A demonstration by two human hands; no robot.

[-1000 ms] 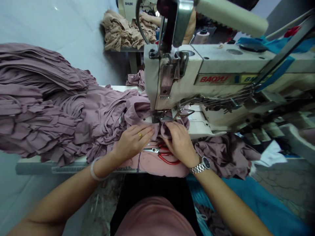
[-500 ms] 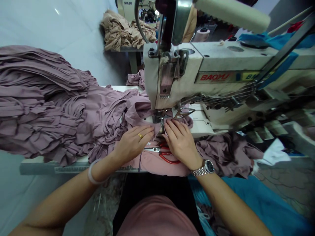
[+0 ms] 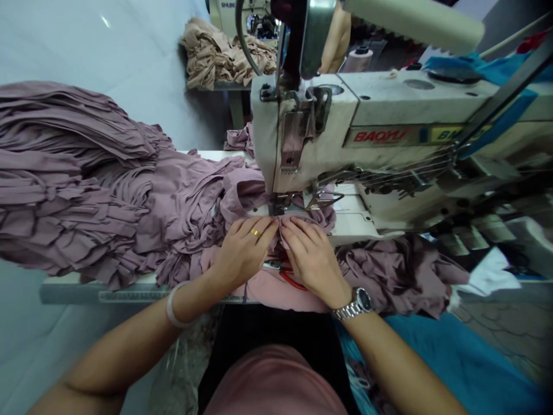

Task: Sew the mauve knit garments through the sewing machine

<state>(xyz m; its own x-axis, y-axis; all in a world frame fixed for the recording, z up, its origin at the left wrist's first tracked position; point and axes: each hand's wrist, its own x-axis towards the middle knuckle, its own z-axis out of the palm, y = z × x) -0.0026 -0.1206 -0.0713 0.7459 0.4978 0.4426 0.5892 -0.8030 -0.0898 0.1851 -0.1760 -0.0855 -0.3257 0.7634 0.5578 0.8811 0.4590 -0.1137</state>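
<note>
Your hands have drawn closer together, right up at the needle.

Your left hand (image 3: 244,253), wearing a gold ring (image 3: 255,233), and your right hand (image 3: 313,262), with a steel wristwatch (image 3: 362,301), curve down over a fold of mauve jersey fabric (image 3: 286,228), just in front of the metal presser foot (image 3: 280,205) of the white BAOYU sewing machine (image 3: 389,104). Both press on the fold, but you can't tell whether they pinch it. Red-handled scissors (image 3: 291,279) lie mostly hidden under your right hand. You seem to be lining up the fold at the foot; the next move calls for keeping it flat and even there.
</note>
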